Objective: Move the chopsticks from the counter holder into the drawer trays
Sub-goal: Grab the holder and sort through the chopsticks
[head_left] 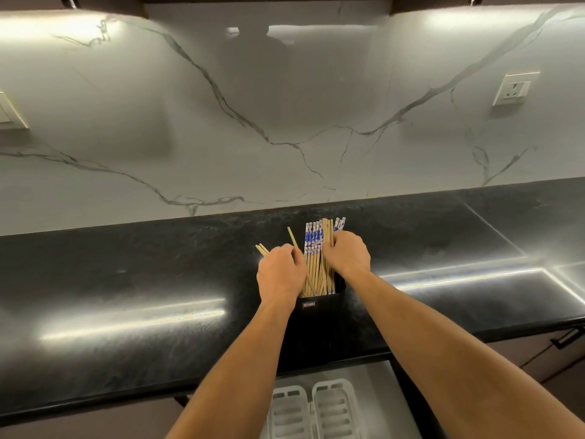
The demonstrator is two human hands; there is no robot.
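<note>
A black square holder point(319, 315) stands on the dark counter, packed with several chopsticks point(316, 261), some plain wood, some with blue and white tops. My left hand point(278, 274) is closed around a few plain wooden chopsticks that splay out to the left of the bunch. My right hand point(346, 253) grips the right side of the upright bunch. Below the counter edge an open drawer shows two white slotted trays point(316, 410), partly hidden by my forearms.
The black counter point(126, 280) runs left to right under a marble backsplash. A wall socket point(514, 88) sits at the right and a switch plate point(9, 112) at the far left. A cabinet handle point(566, 339) shows at the lower right.
</note>
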